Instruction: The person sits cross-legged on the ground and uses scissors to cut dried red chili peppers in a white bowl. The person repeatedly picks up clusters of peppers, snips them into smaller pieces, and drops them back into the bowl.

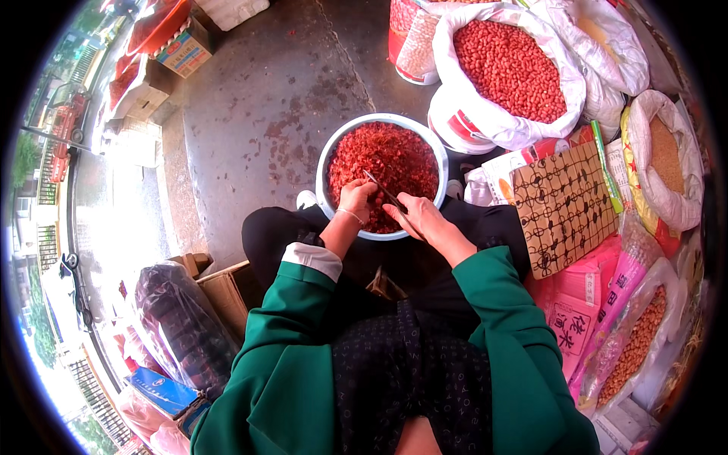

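Observation:
A light-blue basin (324,165), heaped with cut dried red chillies (392,145), stands between my knees. Over its near half, my right hand (418,215) grips a pair of dark metal scissors (388,194); the blades point up and left, with their tip over the heap. My left hand (356,200) is curled beside the blades, its fingers closed around red chilli pieces that they mostly hide. A thin bracelet (349,214) circles the left wrist. Both forearms reach over my lap in green sleeves.
At upper right, a white woven sack (574,96) of red-skinned peanuts stands beside a white bucket (455,128). A cardboard sheet with a drawn grid (563,207) leans at my right. Cardboard boxes (224,293) and a plastic-wrapped dark bundle (179,324) stand at my left. Stained concrete floor (256,114) extends ahead.

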